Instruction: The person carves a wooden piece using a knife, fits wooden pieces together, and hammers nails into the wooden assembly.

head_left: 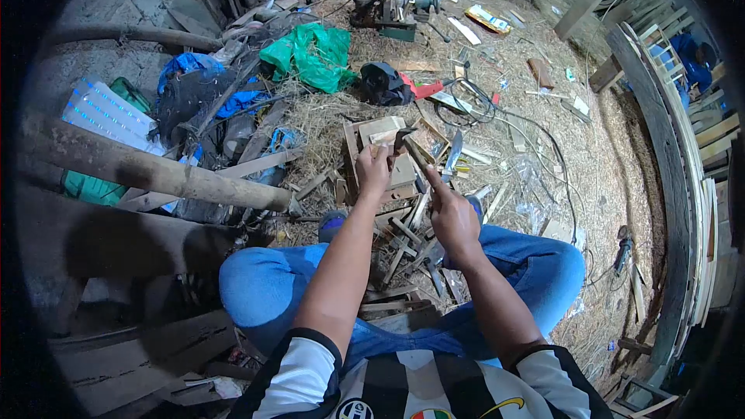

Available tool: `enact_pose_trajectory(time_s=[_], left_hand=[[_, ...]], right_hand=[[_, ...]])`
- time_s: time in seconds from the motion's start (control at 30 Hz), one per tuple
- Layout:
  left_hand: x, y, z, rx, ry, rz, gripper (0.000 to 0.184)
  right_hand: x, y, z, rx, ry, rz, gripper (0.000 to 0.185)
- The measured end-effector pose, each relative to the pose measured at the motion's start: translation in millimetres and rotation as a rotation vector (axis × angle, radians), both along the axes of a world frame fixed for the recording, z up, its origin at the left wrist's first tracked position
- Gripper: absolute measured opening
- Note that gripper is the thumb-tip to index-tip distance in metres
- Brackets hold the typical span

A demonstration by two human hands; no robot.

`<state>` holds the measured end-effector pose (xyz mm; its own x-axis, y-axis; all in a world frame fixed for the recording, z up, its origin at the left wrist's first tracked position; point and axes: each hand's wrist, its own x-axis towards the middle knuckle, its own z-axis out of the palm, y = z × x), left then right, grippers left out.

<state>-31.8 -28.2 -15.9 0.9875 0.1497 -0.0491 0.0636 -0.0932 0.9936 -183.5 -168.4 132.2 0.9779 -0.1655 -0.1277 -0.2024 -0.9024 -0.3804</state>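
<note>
My right hand [455, 221] is closed round the wooden handle of a hammer [417, 157], its index finger stretched along the handle. The dark hammer head is close to the fingertips of my left hand [374, 168]. Those fingers are pinched together over a small wooden box-like piece [402, 173] on the ground in front of me; whatever they hold is too small to make out. Just right of the box lies a flat metal blade, like a saw's [455, 149]. Wood offcuts [403, 233] are scattered between my legs.
A green plastic bag [312, 57] and a black bag [384, 84] lie ahead. A dark cable [552, 143] loops across the shavings on the right. A thick pole [155, 167] juts in from the left, and a long beam [648, 124] borders the right. A machine stand [396, 12] is at the back.
</note>
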Motion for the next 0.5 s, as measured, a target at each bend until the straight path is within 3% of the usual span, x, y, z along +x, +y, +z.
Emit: enact_pose_trajectory(time_s=[0.07, 0.1, 0.2, 0.27, 0.37, 0.5], left_hand=[[-1, -1, -5, -0.149, 0.068, 0.027, 0.036], [-5, 5, 12, -0.272, 0.12, -0.065, 0.034], [-6, 8, 16, -0.498, 0.168, -0.033, 0.032], [-3, 9, 18, -0.561, 0.203, -0.016, 0.031], [8, 19, 17, -0.548, 0.32, -0.026, 0.033], [12, 19, 25, -0.725, 0.392, 0.034, 0.033]], right_hand=[[-1, -4, -10, 0.262, -0.157, -0.08, 0.068], [1, -4, -20, 0.343, -0.237, -0.187, 0.055], [11, -16, -72, 0.388, -0.39, -0.392, 0.046], [15, -25, -90, 0.447, -0.343, -0.48, 0.045], [18, -34, -103, 0.498, -0.07, -0.712, 0.039], [13, -65, -200, 0.305, 0.033, -0.783, 0.037]])
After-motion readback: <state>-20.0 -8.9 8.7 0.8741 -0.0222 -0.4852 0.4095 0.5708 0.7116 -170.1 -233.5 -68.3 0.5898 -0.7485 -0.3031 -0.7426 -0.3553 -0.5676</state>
